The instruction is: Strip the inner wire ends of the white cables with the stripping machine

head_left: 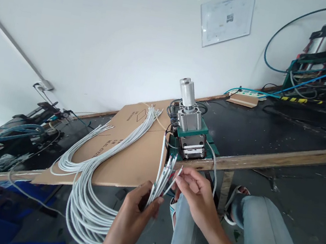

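Observation:
My left hand (136,212) is wrapped around a bundle of white cables (163,180), whose ends point up and fan out a little. The fingers of my right hand (193,191) pinch a single white cable (176,177) near its tip, at the right side of the bundle. A large loop of white cables (89,197) hangs over the table edge, left of my left hand, and continues across a cardboard sheet (132,162). Just beyond my hands stands a small pneumatic machine (191,128) with a metal cylinder and a green plate.
The black table (260,133) has a wooden front edge (284,153). Machinery with blue hoses (318,60) stands at the far right, and another machine (1,146) at the left. A framed sheet (227,16) hangs on the wall. My legs (269,233) are below the table edge.

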Demonstrator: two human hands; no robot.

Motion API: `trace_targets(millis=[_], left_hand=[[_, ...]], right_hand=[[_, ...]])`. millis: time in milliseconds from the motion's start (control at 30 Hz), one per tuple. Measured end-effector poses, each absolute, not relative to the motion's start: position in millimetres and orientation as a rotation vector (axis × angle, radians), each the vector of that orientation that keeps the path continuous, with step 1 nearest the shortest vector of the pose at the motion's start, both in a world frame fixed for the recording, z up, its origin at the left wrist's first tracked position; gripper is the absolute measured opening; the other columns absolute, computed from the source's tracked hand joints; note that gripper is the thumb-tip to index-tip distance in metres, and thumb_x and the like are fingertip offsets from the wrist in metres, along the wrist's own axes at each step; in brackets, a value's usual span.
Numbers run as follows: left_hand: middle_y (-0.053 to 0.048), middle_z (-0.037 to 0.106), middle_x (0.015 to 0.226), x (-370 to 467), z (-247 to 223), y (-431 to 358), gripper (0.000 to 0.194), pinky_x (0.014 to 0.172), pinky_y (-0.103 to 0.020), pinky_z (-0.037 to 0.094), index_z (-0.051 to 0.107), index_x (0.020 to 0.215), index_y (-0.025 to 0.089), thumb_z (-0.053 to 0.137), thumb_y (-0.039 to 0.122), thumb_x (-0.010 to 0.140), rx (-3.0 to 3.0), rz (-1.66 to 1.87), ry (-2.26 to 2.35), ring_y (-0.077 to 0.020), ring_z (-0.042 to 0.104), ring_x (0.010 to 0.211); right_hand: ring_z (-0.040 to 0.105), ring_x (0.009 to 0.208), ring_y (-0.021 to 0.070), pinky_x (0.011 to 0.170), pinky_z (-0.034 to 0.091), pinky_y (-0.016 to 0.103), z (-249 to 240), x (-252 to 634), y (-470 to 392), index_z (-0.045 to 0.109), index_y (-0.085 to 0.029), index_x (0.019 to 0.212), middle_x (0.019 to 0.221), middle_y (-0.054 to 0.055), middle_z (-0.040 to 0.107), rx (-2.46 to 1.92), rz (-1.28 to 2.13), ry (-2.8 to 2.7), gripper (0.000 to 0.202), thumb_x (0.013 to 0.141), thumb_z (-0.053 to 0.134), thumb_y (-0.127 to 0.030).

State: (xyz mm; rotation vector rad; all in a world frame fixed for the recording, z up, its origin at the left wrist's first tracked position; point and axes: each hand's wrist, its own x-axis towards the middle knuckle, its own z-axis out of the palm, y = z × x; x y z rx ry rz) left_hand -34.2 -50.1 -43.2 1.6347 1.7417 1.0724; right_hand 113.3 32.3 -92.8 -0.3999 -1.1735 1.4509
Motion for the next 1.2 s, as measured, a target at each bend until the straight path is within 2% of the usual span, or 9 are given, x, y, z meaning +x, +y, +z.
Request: trace_targets(millis=[100,233,300,367,533,667,933,1033,1200], left_hand=[[0.0,0.064,0.075,-30.4,-36.5,-51.0,0.024,0.066,-0.026,0.042,0.065,0.082,0.02,0.059,0.039,0.094,1.639,1.262,1.799,-0.0185,0.057,0.071],[0.005,0.048,0.061,-25.5,-32.0,-51.1,0.027,0.056,-0.024,0.037,0.059,0.074,0.02,0.057,0.036,0.096,1.686,1.209,1.805,-0.0144,0.044,0.057],[0.004,0.053,0.063,-25.2,-31.9,-50.3,0.026,0.059,-0.024,0.04,0.06,0.074,0.019,0.057,0.034,0.096,1.697,1.109,1.736,-0.0148,0.049,0.06],[0.002,0.06,0.065,-26.5,-32.5,-49.5,0.025,0.063,-0.024,0.043,0.062,0.075,0.018,0.057,0.032,0.096,1.681,1.078,1.672,-0.0157,0.053,0.064],[0.003,0.061,0.063,-30.7,-33.3,-49.6,0.024,0.06,-0.022,0.042,0.066,0.074,0.017,0.06,0.031,0.093,1.671,1.104,1.649,-0.014,0.052,0.062],[0.004,0.057,0.06,-31.7,-33.8,-49.7,0.024,0.056,-0.021,0.039,0.063,0.07,0.018,0.06,0.028,0.091,1.683,1.08,1.657,-0.0125,0.047,0.058],[0.007,0.042,0.061,-29.6,-32.3,-47.3,0.014,0.053,-0.02,0.031,0.056,0.07,0.018,0.056,0.019,0.084,1.767,0.937,1.723,-0.011,0.033,0.058],[0.007,0.039,0.061,-27.7,-31.0,-46.6,0.014,0.053,-0.02,0.03,0.054,0.071,0.018,0.053,0.016,0.084,1.833,0.866,1.734,-0.0107,0.031,0.058],[0.008,0.039,0.063,-27.8,-31.5,-44.9,0.016,0.055,-0.021,0.03,0.053,0.07,0.018,0.051,0.009,0.083,1.998,0.742,1.734,-0.0105,0.033,0.06]], right_hand=[[0.055,0.059,0.0117,0.052,0.051,0.022,-96.6,116.2,23.0,0.06,-0.02,0.086,0.082,0.001,0.061,-0.381,1.499,-1.135,0.026,0.096,0.063,-0.044],[0.038,0.047,0.0083,0.04,0.031,0.019,-103.3,114.8,0.3,0.056,-0.021,0.084,0.065,-0.005,0.047,-0.34,1.679,-1.29,0.032,0.101,0.054,-0.048],[0.035,0.048,0.0091,0.041,0.028,0.02,-107.1,111.7,-10.2,0.052,-0.021,0.079,0.061,-0.006,0.04,-0.377,1.647,-1.358,0.036,0.102,0.05,-0.048],[0.036,0.051,0.0099,0.045,0.029,0.022,-109.9,108.8,-16.5,0.049,-0.021,0.077,0.063,-0.006,0.039,-0.425,1.56,-1.415,0.037,0.104,0.047,-0.046],[0.04,0.058,0.0113,0.052,0.03,0.025,-111.2,106.8,-14.9,0.049,-0.021,0.079,0.067,-0.005,0.04,-0.436,1.46,-1.514,0.033,0.106,0.044,-0.039],[0.041,0.061,0.0121,0.056,0.031,0.026,-107.9,108.5,-11.3,0.05,-0.021,0.078,0.068,-0.004,0.043,-0.435,1.391,-1.58,0.031,0.106,0.043,-0.035],[0.043,0.059,0.0132,0.056,0.031,0.027,-98.6,121.0,-8.3,0.034,-0.023,0.073,0.068,-0.004,0.045,-0.505,1.065,-1.85,0.028,0.1,0.04,-0.018],[0.048,0.06,0.0139,0.056,0.033,0.026,-99.4,126.1,-9.8,0.039,-0.023,0.076,0.07,-0.003,0.049,-0.582,0.881,-1.965,0.026,0.099,0.04,-0.013],[0.058,0.062,0.0184,0.056,0.036,0.03,-106.4,128.8,-16.2,0.053,-0.02,0.088,0.077,0.002,0.058,-0.676,0.392,-2.118,0.026,0.103,0.035,-0.009]])
